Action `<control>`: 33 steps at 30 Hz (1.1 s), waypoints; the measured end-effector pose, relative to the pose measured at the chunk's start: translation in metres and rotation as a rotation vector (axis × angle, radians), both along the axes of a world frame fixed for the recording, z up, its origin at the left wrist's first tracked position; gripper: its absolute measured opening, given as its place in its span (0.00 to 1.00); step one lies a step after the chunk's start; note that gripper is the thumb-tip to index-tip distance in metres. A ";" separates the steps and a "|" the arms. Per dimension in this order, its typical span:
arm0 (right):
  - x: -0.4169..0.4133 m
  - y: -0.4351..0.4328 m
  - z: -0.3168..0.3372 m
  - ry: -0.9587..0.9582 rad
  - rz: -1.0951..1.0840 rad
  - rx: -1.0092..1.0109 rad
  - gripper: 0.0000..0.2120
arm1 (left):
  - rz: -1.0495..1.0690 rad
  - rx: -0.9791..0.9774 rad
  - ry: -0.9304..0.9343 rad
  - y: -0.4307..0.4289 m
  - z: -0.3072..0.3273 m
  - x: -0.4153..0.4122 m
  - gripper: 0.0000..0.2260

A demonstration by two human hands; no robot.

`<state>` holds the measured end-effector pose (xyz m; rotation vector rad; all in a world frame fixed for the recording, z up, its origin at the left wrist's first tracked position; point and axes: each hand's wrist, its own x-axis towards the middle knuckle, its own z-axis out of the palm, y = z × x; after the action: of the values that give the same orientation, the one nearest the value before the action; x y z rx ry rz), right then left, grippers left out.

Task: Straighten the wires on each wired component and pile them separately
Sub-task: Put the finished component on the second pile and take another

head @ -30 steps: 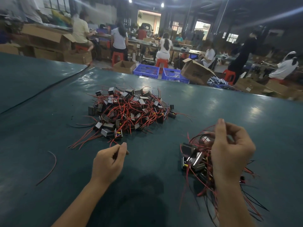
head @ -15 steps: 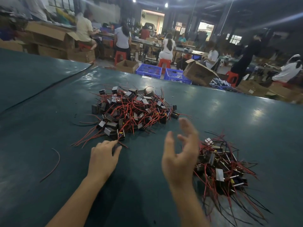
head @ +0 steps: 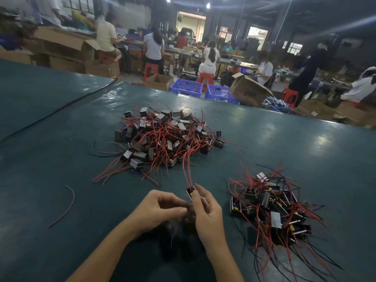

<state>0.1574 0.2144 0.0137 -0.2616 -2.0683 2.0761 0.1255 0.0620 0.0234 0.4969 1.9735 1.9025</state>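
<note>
Right grip (head: pixel 207 214) pinches the component (head: pixel 190 194); left grip (head: pixel 160 209) curls just beside it, hold unclear. Draw the red wires (head: pixel 186 173) straight between fingertips, then deposit on the pile (head: pixel 266 202) right of both grips.

open mat (head: pixel 61 159) left, piles (head: pixel 164 137) ahead, right

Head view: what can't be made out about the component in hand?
Head view only.
1. Lower part of the component: hidden behind the right hand.
2. Whether the left hand grips anything: blurred, shadowed.
3. Wire ends of the right-side pile: cut off by bottom edge.
</note>
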 end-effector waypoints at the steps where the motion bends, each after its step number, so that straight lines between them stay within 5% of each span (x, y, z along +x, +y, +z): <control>1: 0.000 0.002 0.000 -0.006 -0.022 -0.017 0.09 | -0.052 0.020 -0.022 0.001 0.000 0.001 0.04; 6: 0.002 0.006 0.001 -0.003 -0.083 -0.123 0.04 | 0.274 0.103 -0.005 0.012 -0.001 0.001 0.18; 13: 0.006 0.000 -0.003 0.059 0.071 0.158 0.04 | 0.435 0.130 0.172 0.011 -0.004 -0.003 0.09; 17: 0.008 0.001 -0.002 -0.015 0.165 0.117 0.01 | 0.477 0.161 0.115 0.009 -0.008 -0.006 0.05; 23: 0.010 -0.002 0.003 -0.118 0.315 0.090 0.14 | 0.541 0.262 -0.020 0.008 -0.010 -0.009 0.07; 28: 0.015 -0.013 0.006 -0.191 0.343 -0.156 0.31 | 0.689 0.221 0.131 0.005 -0.009 -0.010 0.08; 33: 0.012 -0.013 0.007 -0.207 0.255 -0.203 0.12 | 0.828 0.092 0.289 -0.004 -0.009 -0.014 0.07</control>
<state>0.1696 0.2015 0.0202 -0.2649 -2.0989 2.5140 0.1118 0.0583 0.0145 -0.0681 2.5461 2.5080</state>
